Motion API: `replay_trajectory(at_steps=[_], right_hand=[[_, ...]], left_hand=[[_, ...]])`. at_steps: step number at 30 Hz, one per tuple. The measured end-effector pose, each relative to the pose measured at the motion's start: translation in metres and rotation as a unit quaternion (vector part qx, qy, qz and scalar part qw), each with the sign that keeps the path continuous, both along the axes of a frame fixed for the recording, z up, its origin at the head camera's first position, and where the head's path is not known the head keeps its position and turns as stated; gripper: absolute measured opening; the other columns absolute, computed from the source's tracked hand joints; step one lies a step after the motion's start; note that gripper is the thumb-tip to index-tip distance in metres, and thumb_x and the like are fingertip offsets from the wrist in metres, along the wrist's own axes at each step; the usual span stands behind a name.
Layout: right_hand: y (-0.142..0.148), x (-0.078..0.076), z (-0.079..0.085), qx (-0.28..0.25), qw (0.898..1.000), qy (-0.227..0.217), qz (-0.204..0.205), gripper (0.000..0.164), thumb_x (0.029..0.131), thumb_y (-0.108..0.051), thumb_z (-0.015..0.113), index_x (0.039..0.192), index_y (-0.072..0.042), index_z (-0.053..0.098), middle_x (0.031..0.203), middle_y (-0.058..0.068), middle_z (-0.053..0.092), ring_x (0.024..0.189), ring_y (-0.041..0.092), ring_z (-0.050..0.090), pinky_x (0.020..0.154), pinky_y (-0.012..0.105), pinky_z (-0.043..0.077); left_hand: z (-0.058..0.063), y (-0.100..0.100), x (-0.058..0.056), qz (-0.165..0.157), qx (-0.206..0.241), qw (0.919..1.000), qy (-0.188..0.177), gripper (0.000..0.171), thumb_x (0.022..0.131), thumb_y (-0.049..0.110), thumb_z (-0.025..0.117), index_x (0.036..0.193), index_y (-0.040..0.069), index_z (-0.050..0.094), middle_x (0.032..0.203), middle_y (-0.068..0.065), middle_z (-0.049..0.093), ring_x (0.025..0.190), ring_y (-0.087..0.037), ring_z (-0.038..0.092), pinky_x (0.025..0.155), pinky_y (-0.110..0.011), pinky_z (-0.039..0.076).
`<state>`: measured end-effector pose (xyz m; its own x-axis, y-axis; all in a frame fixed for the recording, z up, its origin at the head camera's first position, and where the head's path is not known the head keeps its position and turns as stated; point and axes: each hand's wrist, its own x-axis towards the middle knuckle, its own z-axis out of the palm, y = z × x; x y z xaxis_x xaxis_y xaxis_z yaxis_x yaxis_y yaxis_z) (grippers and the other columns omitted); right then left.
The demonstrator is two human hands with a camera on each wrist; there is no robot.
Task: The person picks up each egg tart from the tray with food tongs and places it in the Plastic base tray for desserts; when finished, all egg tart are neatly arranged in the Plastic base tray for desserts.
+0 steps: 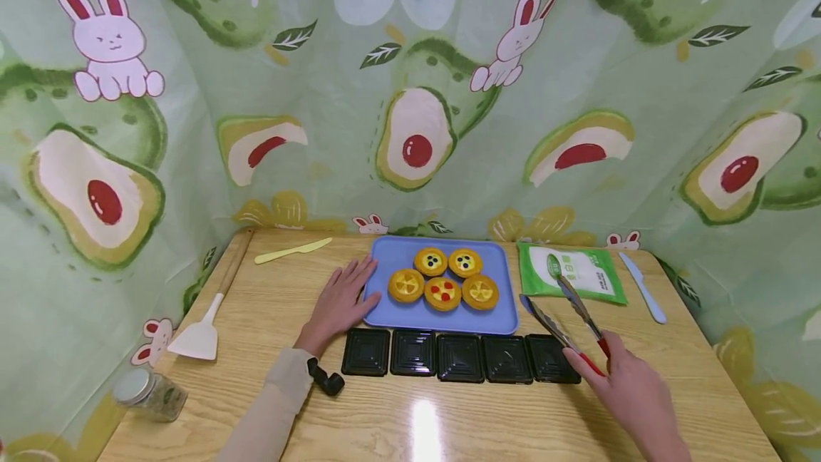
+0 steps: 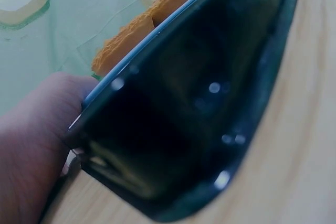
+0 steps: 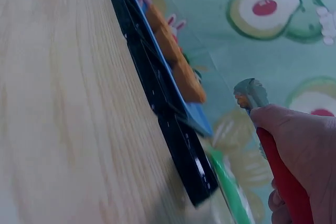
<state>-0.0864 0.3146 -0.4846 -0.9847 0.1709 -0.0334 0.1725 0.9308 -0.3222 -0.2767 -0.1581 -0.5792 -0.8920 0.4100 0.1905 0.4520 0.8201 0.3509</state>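
My left hand (image 1: 342,298) lies with fingers extended at the left edge of a blue tray (image 1: 378,319); fingertips and thumb touch its rim. On the tray sit several toy egg tarts, among them one with red spots (image 1: 442,294), two with dark dots and others with yellow wedges. My right hand (image 1: 635,387) grips metal tongs (image 1: 579,305) by their red handles (image 3: 283,179). The tongs' arms are spread with nothing between the tips, over the area right of the tray. A row of black square plastic trays (image 1: 460,357) lies along the blue tray's near side.
A green and white packet (image 1: 571,271) and a light blue knife (image 1: 643,287) lie at the right. A yellow knife (image 1: 293,251), a white spatula (image 1: 199,337) with a wooden handle and a glass jar (image 1: 154,394) are on the left. A patterned curtain (image 1: 333,162) stands behind the table.
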Motion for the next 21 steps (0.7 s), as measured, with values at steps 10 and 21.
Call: replay_trajectory(at_steps=[10, 21], right_hand=[[-0.030, -0.028, -0.001, 0.014, 0.999, -0.016, 0.045, 0.083, 0.091, -0.079, 0.057, 0.129, -0.004, 0.053, 0.074, 0.005, 0.059, 0.061, 0.021, 0.054, 0.048, 0.036, 0.037], [-0.050, -0.050, -0.007, 0.040, 0.996, -0.015, 0.079, 0.085, 0.088, -0.084, 0.055, 0.123, -0.007, 0.056, 0.093, 0.013, 0.071, 0.063, 0.022, 0.057, 0.048, 0.038, 0.042]], left_hand=[[-0.001, -0.002, -0.003, -0.001, 0.004, 1.0000, -0.001, 0.073, 0.106, 0.058, 0.046, 0.167, 0.021, 0.029, 0.172, 0.003, 0.024, 0.159, -0.030, 0.022, 0.127, -0.056, 0.017], [-0.002, -0.003, -0.005, 0.006, 0.009, 0.9999, 0.007, 0.067, 0.108, 0.054, 0.044, 0.166, 0.023, 0.031, 0.172, 0.004, 0.026, 0.159, -0.030, 0.024, 0.127, -0.056, 0.018]])
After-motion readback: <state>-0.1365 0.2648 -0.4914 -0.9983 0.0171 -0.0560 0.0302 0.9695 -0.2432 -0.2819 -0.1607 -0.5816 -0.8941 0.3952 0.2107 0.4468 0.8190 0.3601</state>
